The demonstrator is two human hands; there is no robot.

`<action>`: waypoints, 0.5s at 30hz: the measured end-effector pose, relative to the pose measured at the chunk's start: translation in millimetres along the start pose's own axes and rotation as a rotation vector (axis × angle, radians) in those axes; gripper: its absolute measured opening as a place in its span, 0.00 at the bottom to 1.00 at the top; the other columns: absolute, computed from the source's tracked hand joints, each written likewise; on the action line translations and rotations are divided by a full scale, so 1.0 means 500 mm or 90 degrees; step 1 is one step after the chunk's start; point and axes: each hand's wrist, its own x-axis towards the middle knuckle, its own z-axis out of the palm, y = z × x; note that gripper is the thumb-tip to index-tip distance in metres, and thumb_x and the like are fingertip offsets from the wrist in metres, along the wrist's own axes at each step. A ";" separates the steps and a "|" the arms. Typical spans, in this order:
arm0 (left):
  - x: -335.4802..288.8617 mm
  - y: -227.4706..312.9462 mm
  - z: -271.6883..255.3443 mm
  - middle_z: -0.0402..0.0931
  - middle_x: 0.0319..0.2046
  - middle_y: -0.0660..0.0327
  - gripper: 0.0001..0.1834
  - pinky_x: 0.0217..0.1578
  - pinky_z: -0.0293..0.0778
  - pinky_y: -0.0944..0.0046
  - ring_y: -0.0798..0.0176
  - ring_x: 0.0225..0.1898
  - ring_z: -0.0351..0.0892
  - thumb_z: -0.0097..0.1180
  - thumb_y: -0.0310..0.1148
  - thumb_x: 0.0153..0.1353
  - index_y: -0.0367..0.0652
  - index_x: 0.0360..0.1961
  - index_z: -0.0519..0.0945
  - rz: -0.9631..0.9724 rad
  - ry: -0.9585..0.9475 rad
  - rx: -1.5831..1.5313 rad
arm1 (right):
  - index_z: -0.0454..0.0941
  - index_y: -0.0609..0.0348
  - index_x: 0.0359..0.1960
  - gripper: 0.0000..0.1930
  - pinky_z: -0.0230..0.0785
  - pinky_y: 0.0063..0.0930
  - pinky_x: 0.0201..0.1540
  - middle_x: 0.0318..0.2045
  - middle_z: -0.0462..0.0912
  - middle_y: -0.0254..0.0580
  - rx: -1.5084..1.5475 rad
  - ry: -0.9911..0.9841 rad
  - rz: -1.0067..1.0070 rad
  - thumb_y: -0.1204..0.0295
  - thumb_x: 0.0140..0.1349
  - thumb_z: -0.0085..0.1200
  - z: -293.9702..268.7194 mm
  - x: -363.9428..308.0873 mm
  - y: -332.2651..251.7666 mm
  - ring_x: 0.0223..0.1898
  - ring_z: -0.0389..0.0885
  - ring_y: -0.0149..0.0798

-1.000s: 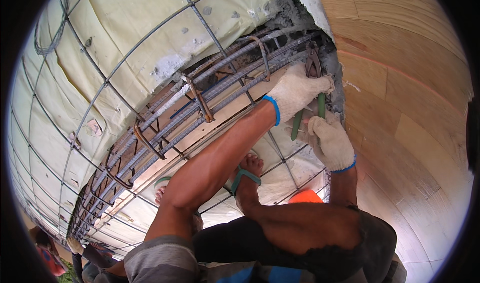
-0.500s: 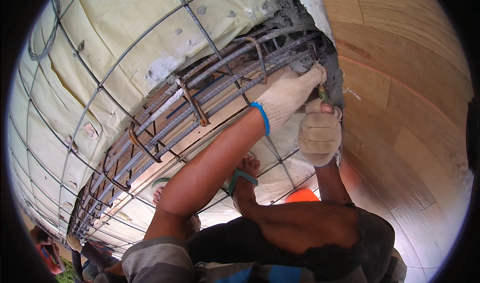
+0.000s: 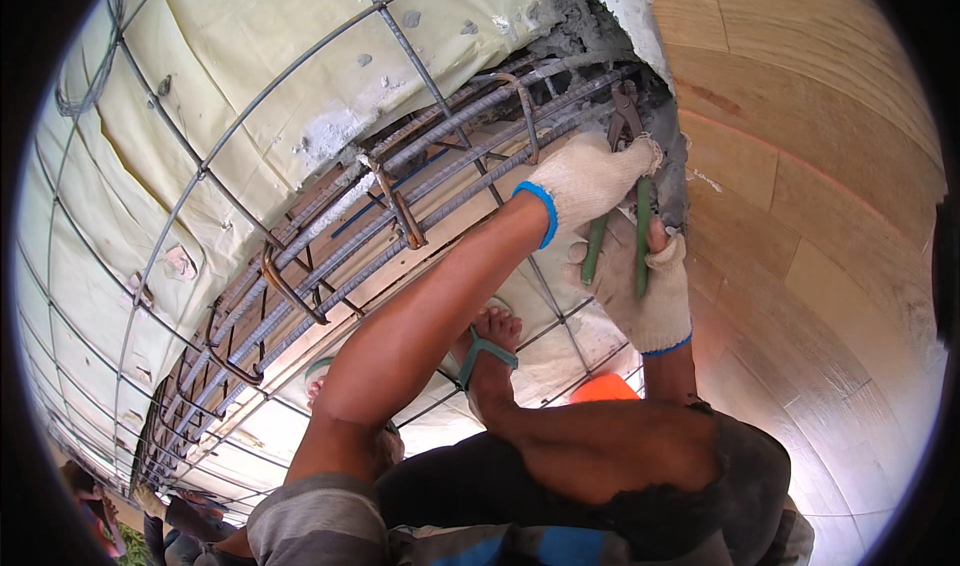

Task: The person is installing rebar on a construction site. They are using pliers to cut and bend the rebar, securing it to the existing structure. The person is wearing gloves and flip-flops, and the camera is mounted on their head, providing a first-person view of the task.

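Pincers at the end of a reinforced trough. The pincers (image 3: pixel 625 121) stand in the trough's upper right corner, head among the bars, green handles (image 3: pixel 642 246) pointing toward me and parted. My left hand (image 3: pixel 595 181), in a pale knitted glove with a blue cuff, lies over them just below the head, fingers drawn together; I cannot tell whether they grip the tool or only cover it. My right hand (image 3: pixel 655 291), similarly gloved, is open behind the handles, fingers apart.

On the right, room is narrow: a rough edge of grey concrete (image 3: pixel 672 166) and wood-grained panelling (image 3: pixel 800 216) run close beside both hands. To the left is more open space, crossed by my forearm and bounded by the bars.

The trough, edged by a pale board (image 3: pixel 455 221), contains ribbed steel bars (image 3: pixel 440 206) laid lengthwise, with bent, rusty stirrups (image 3: pixel 400 206) around them.

Beyond the trough, a cream sheet (image 3: pixel 260 56) lies under a wire mesh (image 3: pixel 205 171), with crumbs of grey material on it. My sandalled foot (image 3: pixel 490 356) rests over the mesh on the near side; an orange object (image 3: pixel 604 389) is near it. At lower left, another person's gloved hand (image 3: pixel 150 501) touches the far bars.
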 end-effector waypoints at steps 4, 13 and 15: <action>-0.024 0.025 -0.010 0.82 0.29 0.59 0.32 0.20 0.71 0.62 0.65 0.22 0.78 0.56 0.58 0.73 0.33 0.43 0.85 -0.037 -0.029 0.015 | 0.70 0.51 0.73 0.36 0.79 0.43 0.50 0.55 0.83 0.43 -0.029 -0.062 0.013 0.39 0.75 0.53 -0.022 0.020 0.001 0.48 0.85 0.41; 0.015 0.002 0.007 0.83 0.28 0.57 0.33 0.24 0.76 0.56 0.59 0.28 0.81 0.51 0.61 0.74 0.36 0.45 0.86 -0.025 -0.045 -0.089 | 0.74 0.56 0.69 0.34 0.80 0.35 0.35 0.41 0.84 0.39 0.513 -0.390 0.102 0.41 0.75 0.51 -0.051 0.073 0.079 0.33 0.83 0.34; 0.005 0.020 0.007 0.84 0.29 0.55 0.35 0.26 0.78 0.55 0.58 0.29 0.84 0.51 0.63 0.73 0.35 0.44 0.86 -0.047 -0.015 -0.006 | 0.73 0.56 0.69 0.38 0.80 0.41 0.43 0.44 0.83 0.41 0.293 -0.184 0.020 0.35 0.74 0.49 -0.025 0.042 0.059 0.39 0.84 0.37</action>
